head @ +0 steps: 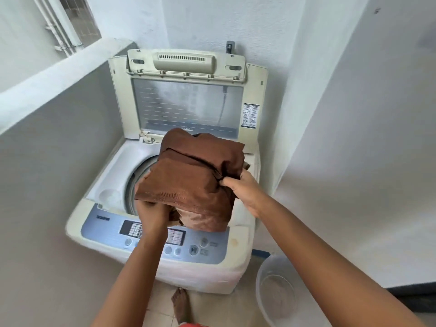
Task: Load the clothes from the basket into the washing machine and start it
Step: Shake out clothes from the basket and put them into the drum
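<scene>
While curled tight, both hands' fingers (227, 182) round brown cloth (195, 175).

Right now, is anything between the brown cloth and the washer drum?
Nothing visible. The lid stands open, and both hands hold the brown cloth right above the drum opening.

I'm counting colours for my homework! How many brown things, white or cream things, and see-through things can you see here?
Brown: 1, the brown cloth, held by the left hand and right hand
White or cream: 1, the washing machine
See-through: 1, the plastic basin on the floor
Total: 3
</scene>
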The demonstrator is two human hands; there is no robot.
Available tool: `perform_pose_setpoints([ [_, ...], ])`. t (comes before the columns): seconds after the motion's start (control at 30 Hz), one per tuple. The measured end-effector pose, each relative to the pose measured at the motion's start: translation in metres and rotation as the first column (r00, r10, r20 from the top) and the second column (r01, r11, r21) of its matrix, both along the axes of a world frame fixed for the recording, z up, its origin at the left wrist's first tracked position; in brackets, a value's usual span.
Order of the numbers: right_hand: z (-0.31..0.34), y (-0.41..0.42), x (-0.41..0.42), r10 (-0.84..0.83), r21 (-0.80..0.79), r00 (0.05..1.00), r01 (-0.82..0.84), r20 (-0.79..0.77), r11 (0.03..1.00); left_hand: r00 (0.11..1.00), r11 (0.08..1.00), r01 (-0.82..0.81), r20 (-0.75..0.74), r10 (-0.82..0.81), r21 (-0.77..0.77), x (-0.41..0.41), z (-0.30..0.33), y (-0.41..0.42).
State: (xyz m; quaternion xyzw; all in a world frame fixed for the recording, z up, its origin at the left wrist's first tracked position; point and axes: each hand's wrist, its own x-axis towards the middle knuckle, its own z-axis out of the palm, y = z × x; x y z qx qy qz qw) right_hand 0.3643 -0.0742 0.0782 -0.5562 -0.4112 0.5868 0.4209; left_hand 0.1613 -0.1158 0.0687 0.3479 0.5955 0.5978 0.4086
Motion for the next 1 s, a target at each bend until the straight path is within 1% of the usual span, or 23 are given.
perform_pose_setpoints([
  [0.07, -0.011, 0.012, -0.020, 0.013, -0.055, 1.000, -0.012, 0.021, 0.998, 0.999, 1.000, 0.007, -0.037, -0.008, -0.019, -0.022, -0.003, 0.020],
  [0.13, -0.024, 0.027, -0.038, 0.010, -0.122, 0.999, -0.005, 0.037, 0.993, 0.997, 0.995, 0.037, -0.069, -0.044, -0.094, -0.043, -0.010, 0.041],
  [0.3, -0.069, 0.058, -0.066, -0.077, -0.318, 0.992, 0.107, 0.104, 0.942, 0.967, 0.958, 0.196, -0.121, -0.224, -0.209, -0.078, -0.041, 0.087],
  [0.43, -0.123, 0.079, -0.068, -0.141, -0.386, 0.981, 0.181, 0.130, 0.904, 0.894, 0.900, 0.353, -0.191, -0.405, -0.257, -0.095, -0.079, 0.122],
  [0.5, -0.121, 0.080, -0.076, -0.167, -0.412, 0.973, 0.218, 0.156, 0.885, 0.822, 0.841, 0.445, -0.233, -0.520, -0.306, -0.101, -0.088, 0.134],
  [0.57, -0.117, 0.080, -0.084, -0.179, -0.445, 0.961, 0.258, 0.211, 0.857, 0.766, 0.778, 0.516, -0.214, -0.606, -0.358, -0.101, -0.089, 0.142],
  [0.6, -0.119, 0.081, -0.087, -0.183, -0.466, 0.954, 0.278, 0.239, 0.840, 0.751, 0.761, 0.532, -0.209, -0.627, -0.371, -0.101, -0.089, 0.146],
  [0.73, -0.137, 0.093, -0.089, -0.201, -0.477, 0.935, 0.325, 0.294, 0.816, 0.746, 0.736, 0.552, -0.161, -0.646, -0.393, -0.108, -0.101, 0.160],
  [0.8, -0.142, 0.102, -0.094, -0.220, -0.482, 0.931, 0.341, 0.290, 0.807, 0.741, 0.710, 0.570, -0.114, -0.662, -0.414, -0.113, -0.108, 0.171],
  [0.9, -0.139, 0.119, -0.106, -0.227, -0.479, 0.934, 0.339, 0.277, 0.810, 0.768, 0.704, 0.571, -0.029, -0.640, -0.421, -0.119, -0.111, 0.189],
  [1.0, -0.138, 0.139, -0.117, -0.226, -0.481, 0.949, 0.307, 0.219, 0.822, 0.774, 0.704, 0.571, -0.008, -0.633, -0.423, -0.120, -0.116, 0.208],
])
